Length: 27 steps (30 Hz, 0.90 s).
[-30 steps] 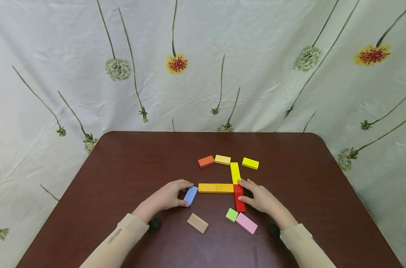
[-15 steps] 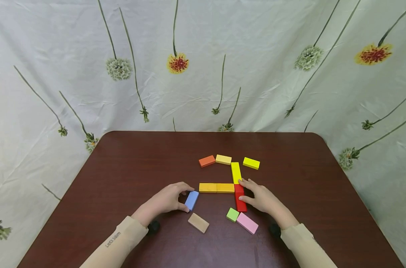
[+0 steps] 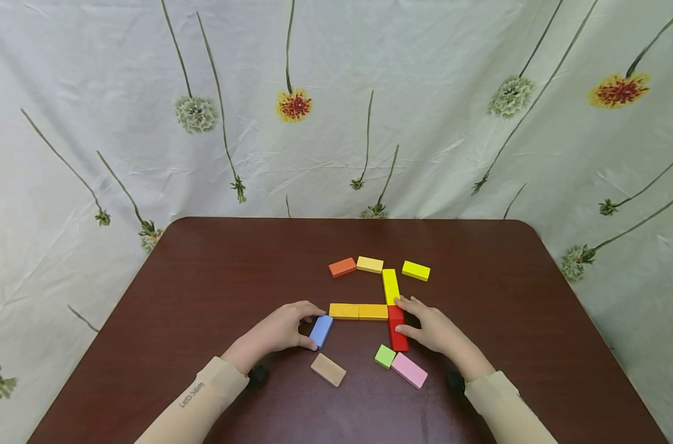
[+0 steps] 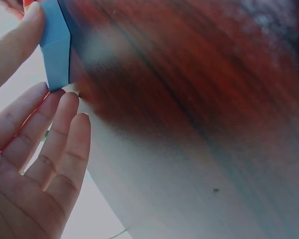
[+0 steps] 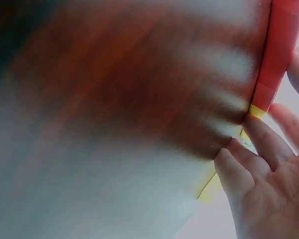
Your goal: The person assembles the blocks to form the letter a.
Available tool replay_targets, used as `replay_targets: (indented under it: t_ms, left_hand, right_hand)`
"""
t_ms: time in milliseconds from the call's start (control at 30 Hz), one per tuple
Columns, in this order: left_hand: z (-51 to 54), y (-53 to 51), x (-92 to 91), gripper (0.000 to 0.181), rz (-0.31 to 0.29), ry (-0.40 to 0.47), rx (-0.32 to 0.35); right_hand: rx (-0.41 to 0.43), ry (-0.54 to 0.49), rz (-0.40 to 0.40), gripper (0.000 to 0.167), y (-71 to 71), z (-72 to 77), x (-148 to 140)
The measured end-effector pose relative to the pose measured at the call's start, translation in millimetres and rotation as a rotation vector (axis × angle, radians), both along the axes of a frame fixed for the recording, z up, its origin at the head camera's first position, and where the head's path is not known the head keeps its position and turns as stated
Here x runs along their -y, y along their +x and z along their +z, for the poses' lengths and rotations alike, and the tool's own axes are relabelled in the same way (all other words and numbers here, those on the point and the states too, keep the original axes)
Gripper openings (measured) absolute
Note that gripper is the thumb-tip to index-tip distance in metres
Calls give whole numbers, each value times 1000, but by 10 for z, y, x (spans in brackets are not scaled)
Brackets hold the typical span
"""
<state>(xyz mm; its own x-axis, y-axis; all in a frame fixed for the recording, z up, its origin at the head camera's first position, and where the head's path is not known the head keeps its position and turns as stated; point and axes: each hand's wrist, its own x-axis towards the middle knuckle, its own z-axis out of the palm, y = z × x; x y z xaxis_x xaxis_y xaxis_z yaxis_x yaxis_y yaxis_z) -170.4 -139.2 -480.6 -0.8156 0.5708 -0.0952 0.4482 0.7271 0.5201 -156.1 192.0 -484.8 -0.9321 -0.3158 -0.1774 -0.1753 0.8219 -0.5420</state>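
Observation:
My left hand pinches a blue block between thumb and fingertips at its two ends. In the left wrist view, the thumb lies at one end of that blue block. The slanted block's far end sits by the left end of a row of two amber blocks; whether they touch is unclear. At the row's other end, my right hand touches two red blocks with its thumb and a fingertip. A yellow block continues the red line away from me.
Beyond the row lie an orange block, a pale yellow block and another yellow block. Nearer to me are a tan block, a small green block and a pink block. The brown table meets a flowered cloth.
The blue block in my left hand has come a little toward me from the amber row's end, then shifted slightly right. My right hand and the other blocks stay in place.

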Motion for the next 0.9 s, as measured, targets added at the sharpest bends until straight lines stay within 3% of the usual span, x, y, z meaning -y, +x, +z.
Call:
replay_targets:
  t_ms: [233,433,633,900]
  left_hand:
    - [-14,-4,-11,52,10,19,-20]
    - [-46,-142,-144,39,30,76,-47]
    - [-66,-259,-265,32,54,90,-21]
    - [-77,-291,-292,30,58,114,2]
  right_hand:
    - [3,-2,0,64,6,10,3]
    - [3,-6,-2,64,7,6,2]
    - [20,-7,-11,64,0,-1,9]
    - [12,-3,-18,64,-13,0,1]
